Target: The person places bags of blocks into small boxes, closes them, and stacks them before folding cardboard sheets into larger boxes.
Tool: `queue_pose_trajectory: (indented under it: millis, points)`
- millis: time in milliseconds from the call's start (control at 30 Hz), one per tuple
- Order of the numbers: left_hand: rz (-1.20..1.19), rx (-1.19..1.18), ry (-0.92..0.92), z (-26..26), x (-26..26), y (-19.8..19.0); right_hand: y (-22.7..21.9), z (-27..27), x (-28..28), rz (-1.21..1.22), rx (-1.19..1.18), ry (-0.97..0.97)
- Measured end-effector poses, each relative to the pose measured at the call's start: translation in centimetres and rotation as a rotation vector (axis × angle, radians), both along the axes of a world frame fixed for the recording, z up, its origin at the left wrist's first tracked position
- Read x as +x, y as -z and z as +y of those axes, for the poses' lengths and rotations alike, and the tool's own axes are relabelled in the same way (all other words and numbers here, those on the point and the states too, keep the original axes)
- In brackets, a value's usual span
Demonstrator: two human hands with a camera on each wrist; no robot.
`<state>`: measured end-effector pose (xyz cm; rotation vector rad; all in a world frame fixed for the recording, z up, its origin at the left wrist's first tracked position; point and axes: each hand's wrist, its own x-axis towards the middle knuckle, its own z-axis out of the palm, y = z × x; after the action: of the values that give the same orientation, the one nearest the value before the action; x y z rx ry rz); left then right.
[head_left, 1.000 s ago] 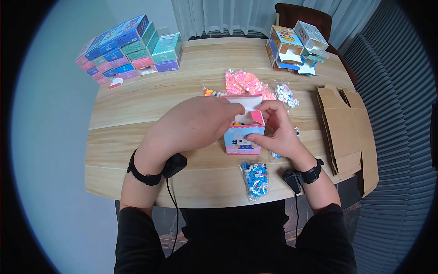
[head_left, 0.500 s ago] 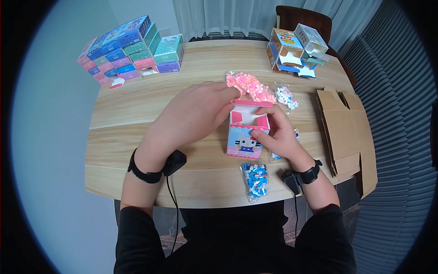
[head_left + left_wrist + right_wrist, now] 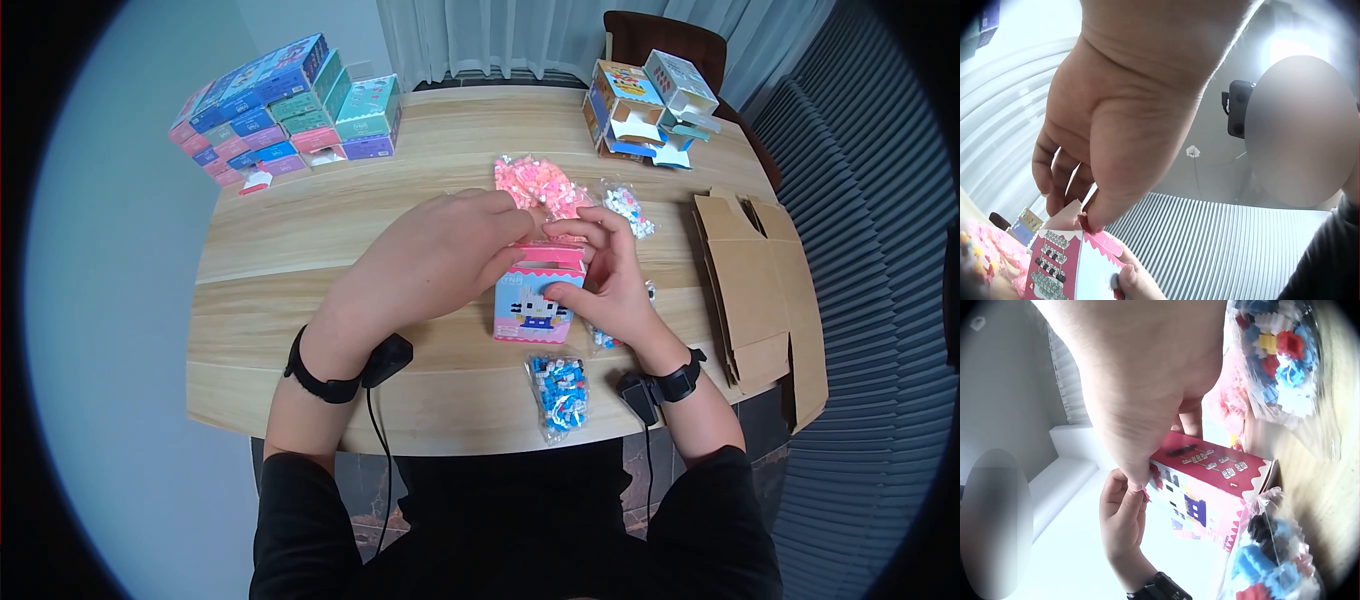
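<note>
A small pink and blue box (image 3: 533, 307) stands upright on the table, its top flaps partly folded over with a gap at the opening. The right hand (image 3: 614, 285) grips its right side, thumb on the printed front. At the top left edge, the left hand (image 3: 440, 255) pinches a flap between thumb and fingers, as the left wrist view shows on the box (image 3: 1054, 265). In the right wrist view the box (image 3: 1210, 481) has the left hand (image 3: 1124, 519) at its top end. What lies inside the box is hidden.
Bags of pink bricks (image 3: 535, 183) and white bricks (image 3: 624, 208) lie behind the box, a bag of blue bricks (image 3: 561, 393) in front. Stacked boxes (image 3: 262, 95) stand back left, opened boxes (image 3: 628, 95) back right, flattened cardboard (image 3: 757, 290) at right.
The box's raised lid has come down over the opening. The left hand has gone from above the opening to the flap's edge, and the right fingers have moved up toward the top.
</note>
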<state>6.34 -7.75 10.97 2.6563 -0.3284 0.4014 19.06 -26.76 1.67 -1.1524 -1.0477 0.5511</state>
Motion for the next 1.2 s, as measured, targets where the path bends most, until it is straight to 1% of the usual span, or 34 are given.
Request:
queue_pose_trajectory:
  millis: [67,167,267,467,567,767,867,967,1067,1167,1200]
  points:
    - [-0.030,0.012,-0.007,-0.2,0.1,0.4,0.0,0.0,0.1,-0.028,-0.029,-0.009]
    - [0.031,0.022,0.005,-0.3,-0.1,0.1,0.0,-0.1,0.0,0.015,-0.059,-0.015]
    - [0.043,0.000,0.023,-0.4,-0.2,0.0,-0.3,-0.1,-0.2,0.023,-0.076,-0.018]
    - [0.003,-0.007,0.081,-0.2,-0.1,0.6,-0.1,-0.1,-0.1,0.011,-0.068,-0.010]
    - [0.092,0.031,0.109,-0.4,-0.2,0.0,0.0,0.0,0.0,-0.003,-0.065,-0.006]
    - [-0.069,0.021,0.086,-0.6,-0.3,1.2,0.1,0.0,0.0,0.023,-0.053,-0.026]
    - [-0.007,0.018,0.085,-0.4,-0.3,1.6,0.2,-0.1,0.0,-0.031,-0.030,-0.029]
    - [0.246,0.017,0.015,-0.7,-0.5,0.6,0.3,-0.1,0.0,-0.003,-0.025,-0.047]
    - [0.283,-0.021,0.012,-0.7,-0.5,-0.6,0.3,0.0,0.2,-0.034,-0.008,-0.041]
    - [0.101,-0.009,-0.033,-0.2,-0.6,-0.4,0.3,0.2,0.1,-0.094,-0.090,0.003]
    - [0.087,-0.021,-0.037,-0.2,-0.6,-0.5,0.2,0.2,0.1,-0.130,-0.117,0.018]
